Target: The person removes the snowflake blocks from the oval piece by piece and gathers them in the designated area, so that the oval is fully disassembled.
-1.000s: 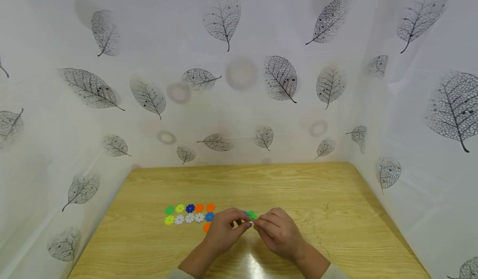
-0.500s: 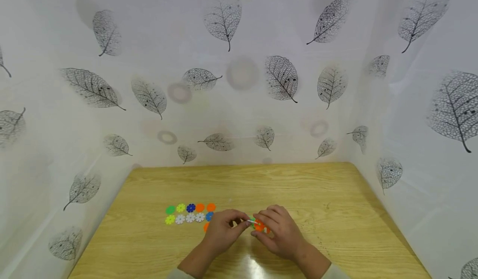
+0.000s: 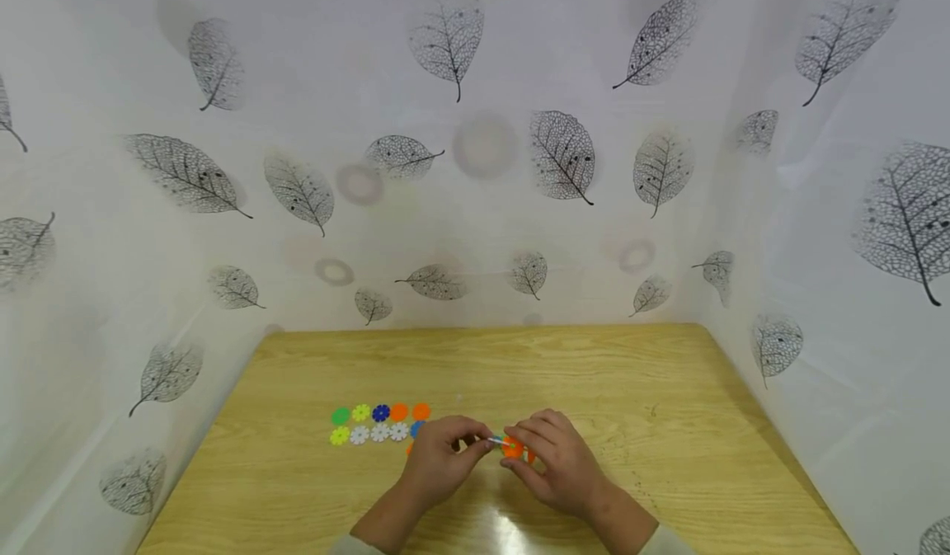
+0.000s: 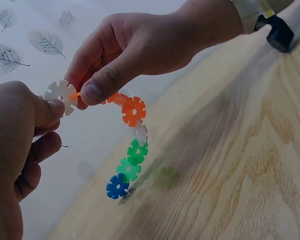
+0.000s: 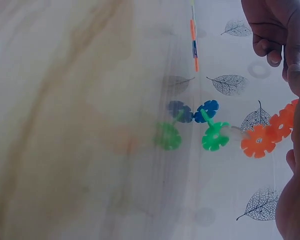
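Note:
My left hand (image 3: 444,463) pinches a white notched disc (image 4: 54,91) between thumb and fingertips. My right hand (image 3: 552,463) pinches the orange end of a chain of flower-shaped interlocking discs, right at the white disc's edge. From the right fingers the chain hangs in a curve: orange discs (image 4: 128,118), a white one (image 4: 141,134), two green ones (image 4: 136,158) and a blue disc (image 4: 112,187) at the bottom. In the right wrist view the blue end (image 5: 208,106) hangs close over its reflection in the tabletop. The orange disc in the grip is mostly hidden by the right thumb.
Two rows of loose discs lie left of my hands, among them a green disc (image 3: 340,416), a dark blue disc (image 3: 381,412) and white discs (image 3: 359,435). The wooden table (image 3: 631,398) is enclosed by leaf-patterned sheeting (image 3: 482,225).
My right hand has turned, and its fingers have spread slightly apart. The chain has swung with it, so orange discs now show between the hands. My left hand stays nearly still.

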The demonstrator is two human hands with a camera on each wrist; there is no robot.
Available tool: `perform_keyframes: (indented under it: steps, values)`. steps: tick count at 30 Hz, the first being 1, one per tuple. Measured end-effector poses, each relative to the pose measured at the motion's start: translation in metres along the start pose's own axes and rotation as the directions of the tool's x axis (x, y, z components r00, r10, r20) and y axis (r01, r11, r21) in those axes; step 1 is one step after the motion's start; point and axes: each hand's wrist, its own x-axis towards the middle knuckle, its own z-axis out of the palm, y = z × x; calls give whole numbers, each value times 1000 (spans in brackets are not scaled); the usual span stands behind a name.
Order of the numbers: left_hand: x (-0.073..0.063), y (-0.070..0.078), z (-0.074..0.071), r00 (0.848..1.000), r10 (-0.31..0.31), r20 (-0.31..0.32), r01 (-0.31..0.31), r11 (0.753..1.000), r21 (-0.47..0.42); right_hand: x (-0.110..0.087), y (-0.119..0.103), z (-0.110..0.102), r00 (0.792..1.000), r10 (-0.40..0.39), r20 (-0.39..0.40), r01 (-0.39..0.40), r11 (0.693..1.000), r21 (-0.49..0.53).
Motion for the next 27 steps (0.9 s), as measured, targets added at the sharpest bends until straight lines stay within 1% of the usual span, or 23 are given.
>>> perform_keyframes:
  steps: [4,6,7,10,16,22,27]
  values:
    - [-1,-3,1,994,101,-33,-100,994,38,0,0,1,1000,-15,-6,15,1000,7]
    - [-2,-4,2,991,128,-44,-125,991,49,0,0,1,1000,-21,-6,21,1000,15]
    - [-2,-4,2,990,131,-44,-128,990,54,0,0,1,1000,-22,-5,23,1000,18]
    - [-3,-4,2,990,130,-48,-127,990,59,1,0,2,1000,-29,3,29,999,33]
    - [-3,-4,2,993,105,-50,-102,993,61,3,0,2,999,-41,10,40,997,69]
    - [-5,-4,2,994,96,-56,-90,991,101,6,0,3,996,-83,11,83,994,68]
    - [-5,-5,1,995,78,-62,-71,991,116,8,0,5,996,-84,9,83,994,74]
